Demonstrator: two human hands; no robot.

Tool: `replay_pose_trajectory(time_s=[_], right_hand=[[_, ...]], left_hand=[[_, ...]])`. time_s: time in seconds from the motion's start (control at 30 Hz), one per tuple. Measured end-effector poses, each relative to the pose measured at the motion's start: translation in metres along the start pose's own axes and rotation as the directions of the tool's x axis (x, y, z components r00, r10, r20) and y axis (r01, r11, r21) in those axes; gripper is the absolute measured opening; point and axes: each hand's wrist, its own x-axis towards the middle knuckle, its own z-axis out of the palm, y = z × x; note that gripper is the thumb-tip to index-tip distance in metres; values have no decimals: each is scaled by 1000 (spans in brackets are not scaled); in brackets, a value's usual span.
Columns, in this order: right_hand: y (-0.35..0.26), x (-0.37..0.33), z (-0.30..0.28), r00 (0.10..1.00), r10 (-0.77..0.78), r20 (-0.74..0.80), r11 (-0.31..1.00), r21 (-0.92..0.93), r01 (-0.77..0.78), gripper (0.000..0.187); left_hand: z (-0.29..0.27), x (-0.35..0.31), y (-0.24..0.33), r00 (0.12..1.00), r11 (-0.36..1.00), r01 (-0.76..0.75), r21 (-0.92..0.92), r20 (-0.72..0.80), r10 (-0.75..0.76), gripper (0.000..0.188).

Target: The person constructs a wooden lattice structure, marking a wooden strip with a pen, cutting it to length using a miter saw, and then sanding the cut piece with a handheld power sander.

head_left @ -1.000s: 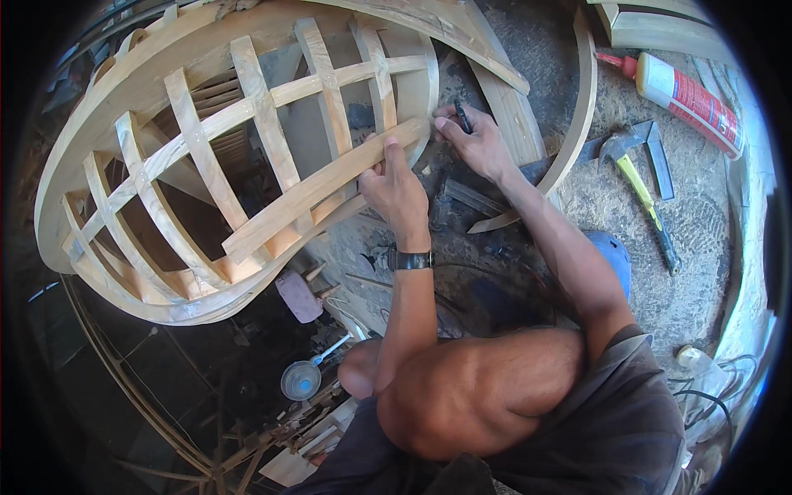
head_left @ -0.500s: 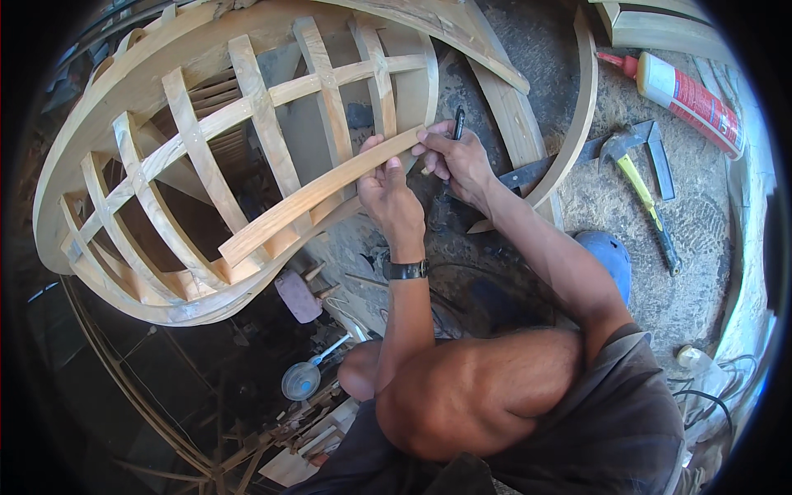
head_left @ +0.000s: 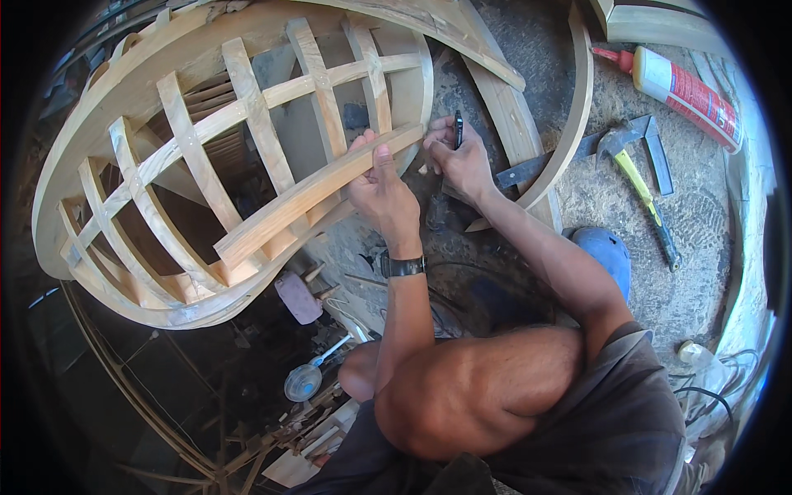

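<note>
On a rough grey workshop floor (head_left: 610, 194) strewn with curved planks (head_left: 569, 107), you crouch over a large oval wooden lattice frame (head_left: 206, 157). A glue bottle (head_left: 685, 87) with a red tip lies near the top right, and a yellow-handled hammer (head_left: 639, 177) just below it. A blue cap (head_left: 606, 252) sits beside your right arm.

Your left hand (head_left: 379, 194), a dark watch (head_left: 403, 266) on the wrist, is closed over the end of a slat (head_left: 313, 194), fingers curled on its upper edge and thumb on its face. Your right hand (head_left: 462, 161) is pinched narrow around a dark pencil (head_left: 458, 129), held upright just beside the slat's end, at the frame's rim.

The slat is pale, lightly bowed, and runs diagonally down to the left across the lattice's crossed ribs.
</note>
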Motion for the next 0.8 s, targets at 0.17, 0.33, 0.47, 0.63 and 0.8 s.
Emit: replay_pose_trajectory(time_s=[0.17, 0.33, 0.47, 0.63, 0.8], right_hand=[[-10, 3, -5, 928, -334, 166, 805, -461, 373, 46], [0, 20, -18, 844, -422, 331, 647, -542, 537, 46], [-10, 20, -20, 803, -429, 414, 554, -582, 595, 48], [-12, 22, -27, 790, -446, 419, 544, -575, 612, 44], [-14, 26, -24, 808, -422, 411, 583, -560, 589, 42]], left_hand=[[-7, 1, -1, 999, 998, 5, -64, 50, -2, 54], [-12, 3, 21, 997, 968, 75, 239, -6, -75, 51], [-33, 4, 49, 982, 929, 137, 345, -167, -83, 48], [-32, 4, 58, 961, 894, 185, 408, -267, -77, 50], [-33, 13, 37, 972, 939, -90, 333, -178, 156, 52]])
